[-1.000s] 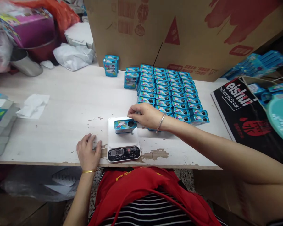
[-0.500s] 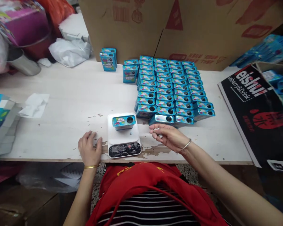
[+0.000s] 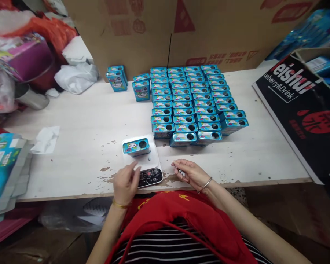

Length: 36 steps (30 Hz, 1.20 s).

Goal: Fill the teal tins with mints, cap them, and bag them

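A white digital scale [image 3: 132,160] carries a blue candy tin [image 3: 136,146], standing with its round-holed lid up. One small pale candy [image 3: 149,159] lies on the scale plate beside the tin. At the scale's left front corner is my left hand [image 3: 125,185], thumb and forefinger apart, holding nothing; it hides part of the display. My right hand [image 3: 193,173], just right of the scale, is closed around several small pale candies [image 3: 182,172]. Beyond it stand rows of similar blue tins [image 3: 183,119], most with dark round openings in their lids.
Two small groups of tins [image 3: 117,80] stand to the left of the rows. A large cardboard box [image 3: 214,29] backs the table. On the right is a black carton [image 3: 288,106]; flattened blue cartons [image 3: 2,165] and a crumpled tissue [image 3: 46,140] lie left.
My left hand has moved right, from the table to the scale's front corner. My right hand still holds the candies, now a little lower in view. The camera view has shifted slightly.
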Available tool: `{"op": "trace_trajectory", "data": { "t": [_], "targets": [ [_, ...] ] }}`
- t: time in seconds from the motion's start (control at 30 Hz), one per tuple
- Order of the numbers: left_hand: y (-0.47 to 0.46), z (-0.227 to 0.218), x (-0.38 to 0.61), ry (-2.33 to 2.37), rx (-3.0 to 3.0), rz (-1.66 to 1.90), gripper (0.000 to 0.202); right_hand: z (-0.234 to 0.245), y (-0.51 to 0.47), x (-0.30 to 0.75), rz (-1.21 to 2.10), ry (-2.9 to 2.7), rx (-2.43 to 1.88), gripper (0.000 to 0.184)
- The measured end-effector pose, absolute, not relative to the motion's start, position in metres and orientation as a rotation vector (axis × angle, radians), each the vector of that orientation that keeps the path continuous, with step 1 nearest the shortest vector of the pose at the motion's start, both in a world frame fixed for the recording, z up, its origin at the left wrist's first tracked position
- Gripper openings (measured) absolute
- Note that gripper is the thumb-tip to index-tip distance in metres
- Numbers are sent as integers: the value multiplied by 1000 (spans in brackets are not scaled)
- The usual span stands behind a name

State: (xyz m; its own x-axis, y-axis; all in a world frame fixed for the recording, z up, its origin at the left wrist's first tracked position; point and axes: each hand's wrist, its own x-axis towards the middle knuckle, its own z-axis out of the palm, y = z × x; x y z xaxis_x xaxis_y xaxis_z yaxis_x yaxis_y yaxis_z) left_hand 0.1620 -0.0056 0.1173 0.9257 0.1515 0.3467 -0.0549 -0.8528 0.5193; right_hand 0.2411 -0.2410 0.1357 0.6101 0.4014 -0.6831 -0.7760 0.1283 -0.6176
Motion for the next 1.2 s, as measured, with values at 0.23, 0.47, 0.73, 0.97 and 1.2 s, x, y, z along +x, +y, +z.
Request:
{"op": "trace_trajectory", "data": {
  "t": [0.23, 0.47, 0.73, 0.97, 1.2],
  "targets": [
    [-31, 95, 195, -85, 2749, 418, 28, 138, -234, 243, 916, 241, -1218, 51],
    [-35, 147, 192, -296, 2571, 603, 14, 147, -229, 251, 928, 115, -1329, 52],
    [-21, 191, 219, -146, 2580, 808, 20, 168, -215, 266, 976, 22, -1403, 46],
    [5, 208, 201, 131, 2486, 946, 26, 199, -195, 286, 909, -115, -1563, 30],
    [25, 182, 189, 406, 2421, 941, 27, 219, -156, 304, 752, -531, -1913, 14]
  ]
}}
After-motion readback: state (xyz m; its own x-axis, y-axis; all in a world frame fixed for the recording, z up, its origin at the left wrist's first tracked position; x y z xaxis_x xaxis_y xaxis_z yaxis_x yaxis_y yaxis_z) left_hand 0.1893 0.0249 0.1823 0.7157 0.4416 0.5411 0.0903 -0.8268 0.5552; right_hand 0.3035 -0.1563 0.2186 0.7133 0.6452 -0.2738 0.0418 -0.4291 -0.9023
